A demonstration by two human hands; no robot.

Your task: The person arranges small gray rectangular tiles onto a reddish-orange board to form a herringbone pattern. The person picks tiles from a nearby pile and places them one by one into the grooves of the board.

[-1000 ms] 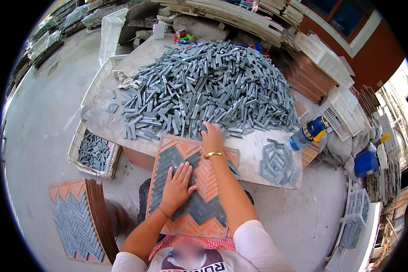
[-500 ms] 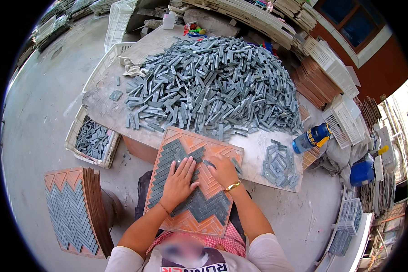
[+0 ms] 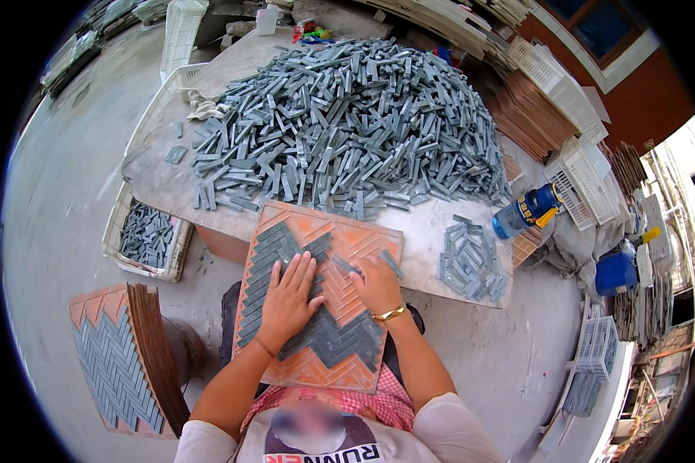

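An orange-brown grooved mould board (image 3: 316, 376) lies tilted across my lap, its far part against the table edge. Dark grey stone strips fill part of its herringbone grooves, leaving orange grooves bare in the middle and right. My left hand (image 3: 287, 299) rests flat on the laid strips, fingers stretched out. Over the right half, my right hand (image 3: 378, 289), with a gold bracelet at its wrist, has its fingers curled. A grey stone strip (image 3: 345, 265) shows at its fingertips, low over the grooves. Another loose strip (image 3: 391, 263) lies by the board's right edge, just beyond that hand.
A big heap of grey strips (image 3: 347, 123) covers the table (image 3: 421, 266). A smaller flat pile (image 3: 475, 258) and a blue bottle (image 3: 527, 211) are at right. At left stand a crate of strips (image 3: 174, 262) and a stack of boards (image 3: 143, 339), the top one filled.
The whole view has shifted, so the board and table appear farther up and left. My right hand has drawn back slightly, showing more of the strip. My left hand stays flat on the board.
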